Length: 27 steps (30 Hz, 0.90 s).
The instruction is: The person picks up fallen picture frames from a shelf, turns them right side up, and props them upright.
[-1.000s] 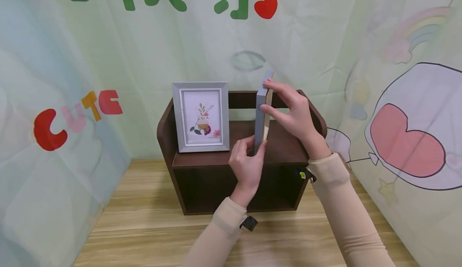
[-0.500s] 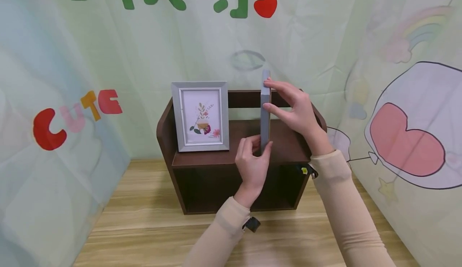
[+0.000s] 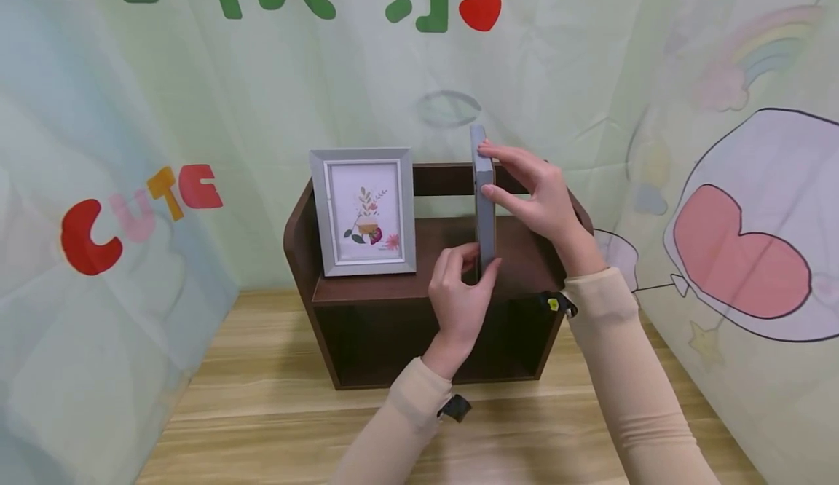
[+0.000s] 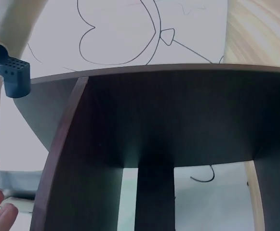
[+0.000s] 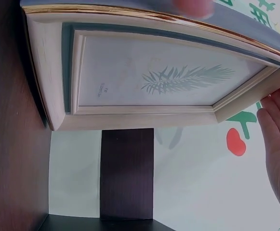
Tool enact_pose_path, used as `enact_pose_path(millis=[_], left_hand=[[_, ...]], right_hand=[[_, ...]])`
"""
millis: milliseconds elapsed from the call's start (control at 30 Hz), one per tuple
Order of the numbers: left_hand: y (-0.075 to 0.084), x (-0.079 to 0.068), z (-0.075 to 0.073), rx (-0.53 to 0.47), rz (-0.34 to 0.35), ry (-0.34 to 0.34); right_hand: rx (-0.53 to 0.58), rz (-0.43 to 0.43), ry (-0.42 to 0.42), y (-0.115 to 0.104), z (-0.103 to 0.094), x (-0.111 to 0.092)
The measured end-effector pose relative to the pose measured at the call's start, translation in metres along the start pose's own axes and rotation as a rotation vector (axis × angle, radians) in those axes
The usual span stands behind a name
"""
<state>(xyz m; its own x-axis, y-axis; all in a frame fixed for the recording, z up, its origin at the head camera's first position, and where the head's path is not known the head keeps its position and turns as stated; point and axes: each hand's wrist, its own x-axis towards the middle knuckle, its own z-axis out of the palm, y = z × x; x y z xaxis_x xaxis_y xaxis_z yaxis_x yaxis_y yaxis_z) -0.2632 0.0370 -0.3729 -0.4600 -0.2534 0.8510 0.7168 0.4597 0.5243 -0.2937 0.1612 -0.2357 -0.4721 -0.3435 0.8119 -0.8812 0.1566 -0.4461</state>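
Observation:
A blue-grey picture frame [image 3: 485, 215] stands nearly edge-on over the right part of the dark brown shelf's top board [image 3: 435, 234]. My left hand [image 3: 459, 303] pinches its lower near corner, thumb on the right side and fingers on the left. At the upper near corner, my right hand [image 3: 540, 197] holds it with the index finger on the top edge and the thumb on the near edge. The right wrist view shows the cream-bordered face with a green feather print [image 5: 188, 79], its lower end right at the board. Left fingertips [image 4: 5, 216] appear beside the frame in the left wrist view.
A second grey picture frame [image 3: 406, 245] with a flower print stands upright on the shelf's left part. Under the top board is an open compartment [image 3: 400, 347]. The shelf stands on a wood-grain table [image 3: 262, 397], with printed cloth [image 3: 557, 70] behind and at both sides.
The held frame has turned from showing its cream-coloured right side to edge-on, with a sliver of its left side now showing. It and my left hand have shifted slightly right.

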Motion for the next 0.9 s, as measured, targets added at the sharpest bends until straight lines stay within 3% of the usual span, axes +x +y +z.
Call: enact_pose_path(millis=[267,600,900], left_hand=[[-0.013,0.006,-0.015,-0.017,0.077,-0.036],[-0.02,-0.001,-0.016,-0.048,-0.086,-0.201],[-0.02,0.001,-0.015,-0.039,-0.102,-0.228]], right_hand=[[-0.006,-0.012,0.009,0.001,0.0,0.0],[0.027,-0.027,0.008,0.003,0.003,0.0],[0.01,-0.04,-0.003,0.004,0.005,0.001]])
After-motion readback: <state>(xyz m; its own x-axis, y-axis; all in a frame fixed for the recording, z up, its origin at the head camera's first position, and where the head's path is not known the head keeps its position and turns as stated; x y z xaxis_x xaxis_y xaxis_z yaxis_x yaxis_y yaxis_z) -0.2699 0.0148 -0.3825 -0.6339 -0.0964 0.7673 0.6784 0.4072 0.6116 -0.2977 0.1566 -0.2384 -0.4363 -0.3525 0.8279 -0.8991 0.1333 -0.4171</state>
